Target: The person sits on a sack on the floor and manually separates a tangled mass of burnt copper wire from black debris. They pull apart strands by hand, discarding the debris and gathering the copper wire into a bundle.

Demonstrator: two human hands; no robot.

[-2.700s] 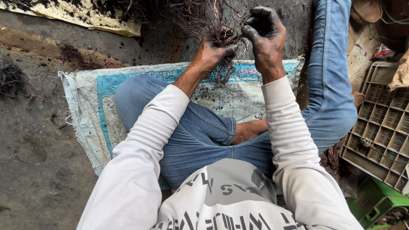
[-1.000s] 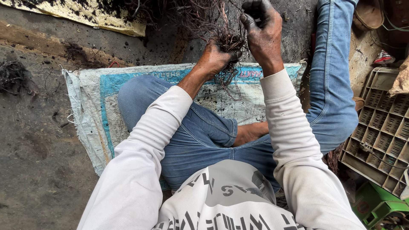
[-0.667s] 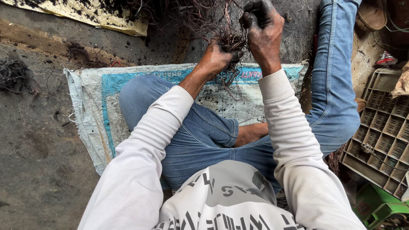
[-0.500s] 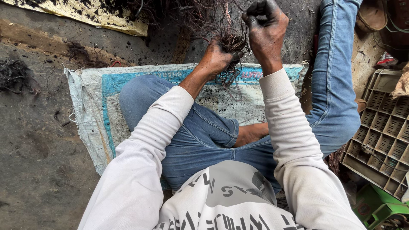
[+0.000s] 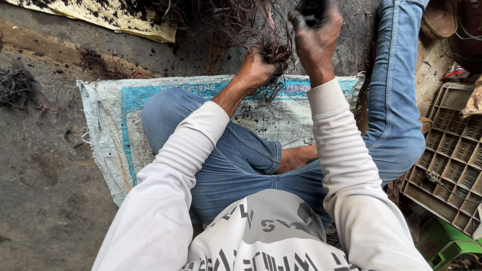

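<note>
A pale woven plastic sack with a blue border lies flat on the dark, soil-strewn ground; the person sits on it in blue jeans. Beyond the sack's far edge lies a soiled yellowish sheet scattered with dirt. To the sack's right a grey plastic seedling tray with square cells leans near a bright green plastic crate. Left of the sack a small dark clump of roots lies apart on the ground.

Above the sack's far edge, the left hand has its fingers closed round the base of a tangled bundle of dark, thin, wiry roots. The right hand, just beside the bundle, is raised with fingers curled round something dark; what it is cannot be told. A band of blue print runs along the sack's far border.
</note>
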